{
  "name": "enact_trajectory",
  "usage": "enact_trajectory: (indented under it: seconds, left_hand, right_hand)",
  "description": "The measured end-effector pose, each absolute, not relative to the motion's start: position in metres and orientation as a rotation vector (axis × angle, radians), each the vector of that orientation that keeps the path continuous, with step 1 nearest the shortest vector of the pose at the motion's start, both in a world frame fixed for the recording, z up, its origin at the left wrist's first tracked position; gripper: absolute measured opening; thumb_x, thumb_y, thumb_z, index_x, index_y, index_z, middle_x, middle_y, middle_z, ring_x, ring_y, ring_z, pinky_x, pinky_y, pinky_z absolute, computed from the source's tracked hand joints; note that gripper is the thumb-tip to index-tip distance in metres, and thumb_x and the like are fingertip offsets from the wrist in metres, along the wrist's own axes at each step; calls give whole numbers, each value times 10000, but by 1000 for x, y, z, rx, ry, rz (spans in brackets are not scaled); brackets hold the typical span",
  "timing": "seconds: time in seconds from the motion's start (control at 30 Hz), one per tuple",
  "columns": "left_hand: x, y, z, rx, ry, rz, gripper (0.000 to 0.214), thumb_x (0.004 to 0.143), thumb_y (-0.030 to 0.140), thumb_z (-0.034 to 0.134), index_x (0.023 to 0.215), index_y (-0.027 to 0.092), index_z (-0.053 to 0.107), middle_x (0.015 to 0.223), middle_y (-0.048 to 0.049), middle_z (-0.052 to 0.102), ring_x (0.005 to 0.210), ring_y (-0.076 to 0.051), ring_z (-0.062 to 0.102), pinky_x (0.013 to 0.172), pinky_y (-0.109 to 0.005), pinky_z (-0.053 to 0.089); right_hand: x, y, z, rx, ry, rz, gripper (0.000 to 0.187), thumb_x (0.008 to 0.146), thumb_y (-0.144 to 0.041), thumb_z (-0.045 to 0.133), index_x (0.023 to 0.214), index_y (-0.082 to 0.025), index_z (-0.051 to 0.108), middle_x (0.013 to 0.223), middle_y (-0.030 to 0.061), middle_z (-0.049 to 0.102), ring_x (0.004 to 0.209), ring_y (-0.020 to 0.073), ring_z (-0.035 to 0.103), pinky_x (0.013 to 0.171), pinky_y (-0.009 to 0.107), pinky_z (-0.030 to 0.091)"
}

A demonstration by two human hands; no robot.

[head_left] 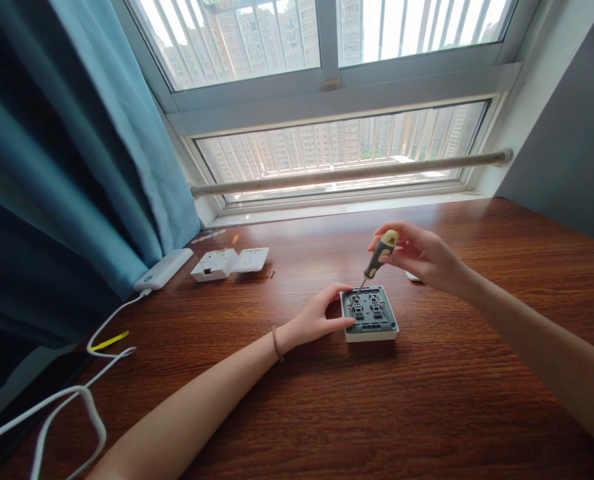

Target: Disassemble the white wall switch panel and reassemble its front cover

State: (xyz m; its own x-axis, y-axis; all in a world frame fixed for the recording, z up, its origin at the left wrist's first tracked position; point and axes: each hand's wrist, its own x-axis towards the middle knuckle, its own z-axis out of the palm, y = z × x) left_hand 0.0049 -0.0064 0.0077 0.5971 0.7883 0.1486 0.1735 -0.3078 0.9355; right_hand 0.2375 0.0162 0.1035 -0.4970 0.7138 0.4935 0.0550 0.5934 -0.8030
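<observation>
A wall switch (375, 325) lies on the wooden table, its dark grey inner face up on a white box, with two rocker mechanisms showing. My left hand (321, 312) grips its left side, thumb at the front and fingers at the back corner. In my right hand (421, 257) is a screwdriver (378, 255) with a dark grey and yellow handle, tilted with its shaft pointing down to the left. The tip reaches the left part of the switch, near a screw there; exact contact is too small to tell.
At the left stand a white socket box (211, 265) and a socket faceplate (251, 260), with small screws (271, 274) beside them. Farther left are a white device (164, 269) with a cable (119, 308) and a yellow strip (111, 341). A white piece (413, 277) shows under my right wrist.
</observation>
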Motion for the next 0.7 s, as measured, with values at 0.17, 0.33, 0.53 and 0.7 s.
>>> enact_trajectory:
  seconds: [0.17, 0.33, 0.53, 0.7]
  left_hand:
    - [5, -7, 8, 1807, 790, 758, 555, 732, 291, 663, 1222, 200, 418, 1184, -100, 518, 1099, -226, 497, 963, -383, 390]
    - [5, -7, 10, 1791, 792, 761, 565, 725, 302, 669, 1222, 197, 421, 1205, -105, 514, 1112, -232, 493, 978, -392, 376]
    - [6, -8, 12, 1783, 755, 769, 556, 730, 286, 664, 1219, 196, 416, 1215, -104, 506, 1131, -228, 481, 994, -389, 363]
    - [6, -8, 9, 1756, 767, 771, 562, 725, 296, 669, 1214, 193, 411, 1196, -106, 522, 1117, -229, 491, 983, -395, 367]
  right_hand:
    - [238, 16, 103, -626, -1959, 931, 272, 817, -223, 562, 1072, -194, 470, 986, 63, 594, 897, 180, 587, 795, 366, 518]
    - [239, 12, 107, -584, -2023, 922, 293, 826, -213, 544, 1107, -202, 462, 1014, 60, 593, 908, 181, 596, 812, 357, 512]
    - [235, 6, 108, -559, -2047, 918, 299, 807, -208, 562, 1096, -212, 482, 1039, 51, 549, 885, 172, 594, 802, 347, 520]
    - [229, 5, 103, -622, -1977, 850, 242, 779, -258, 618, 1002, -220, 532, 875, 12, 581, 807, 142, 589, 788, 333, 524]
